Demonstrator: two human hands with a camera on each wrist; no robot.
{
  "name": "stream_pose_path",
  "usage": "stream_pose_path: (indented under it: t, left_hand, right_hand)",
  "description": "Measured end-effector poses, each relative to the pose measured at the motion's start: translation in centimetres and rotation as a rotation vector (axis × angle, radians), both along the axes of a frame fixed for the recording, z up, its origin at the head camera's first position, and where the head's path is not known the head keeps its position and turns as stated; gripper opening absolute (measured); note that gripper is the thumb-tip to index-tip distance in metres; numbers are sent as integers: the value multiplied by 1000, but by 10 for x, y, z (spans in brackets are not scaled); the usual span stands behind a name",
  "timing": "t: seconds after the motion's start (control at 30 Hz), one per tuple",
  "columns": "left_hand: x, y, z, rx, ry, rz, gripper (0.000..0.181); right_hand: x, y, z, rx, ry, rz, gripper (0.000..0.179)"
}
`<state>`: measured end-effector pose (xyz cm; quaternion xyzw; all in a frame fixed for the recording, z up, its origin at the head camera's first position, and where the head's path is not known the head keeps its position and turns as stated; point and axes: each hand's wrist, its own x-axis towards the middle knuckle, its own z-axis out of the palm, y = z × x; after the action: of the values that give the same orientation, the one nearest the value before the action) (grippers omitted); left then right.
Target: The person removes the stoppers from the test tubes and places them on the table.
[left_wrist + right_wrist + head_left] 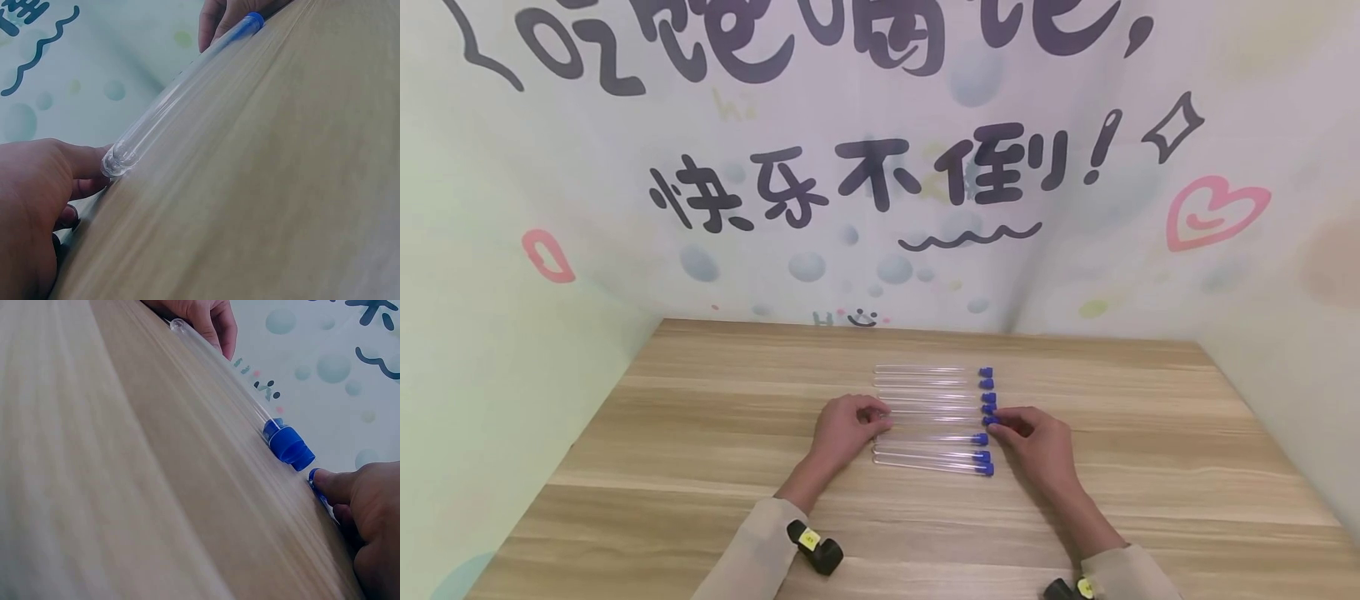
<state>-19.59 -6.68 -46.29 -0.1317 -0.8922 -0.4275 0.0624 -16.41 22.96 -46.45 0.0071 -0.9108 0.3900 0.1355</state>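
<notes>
Several clear test tubes with blue caps lie side by side on the wooden table, round ends left and caps right. My left hand [844,427] pinches the round end of a test tube [936,421] in the middle of the row. At the other end, thumb and index finger of my right hand [1041,442] pinch that tube's blue cap [991,422]. Nearer to me lies another tube [934,438], and two more [928,464] sit close together below it. In the right wrist view, a capped tube [231,378] partly hides those behind.
The wooden table [700,358] runs back to a white printed cloth [760,275] with dark lettering. Pale walls flank both sides. Each wrist wears a small black camera, the left camera [816,547] resting just over the tabletop.
</notes>
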Motion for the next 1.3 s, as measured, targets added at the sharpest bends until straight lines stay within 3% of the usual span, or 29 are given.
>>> stream_pose_path:
  t: [0.67, 1.0, 1.3]
  left_hand:
    - [0, -1, -4, 18, 14, -5, 14]
    - [-1, -1, -4, 49, 20, -17, 14]
    - [1, -2, -4, 72, 38, -17, 15]
  right_hand:
    - [-1, 0, 0, 2, 16, 31, 19]
    - [0, 0, 1, -31, 49, 38, 28]
    - [0, 1, 2, -3, 83, 79, 20]
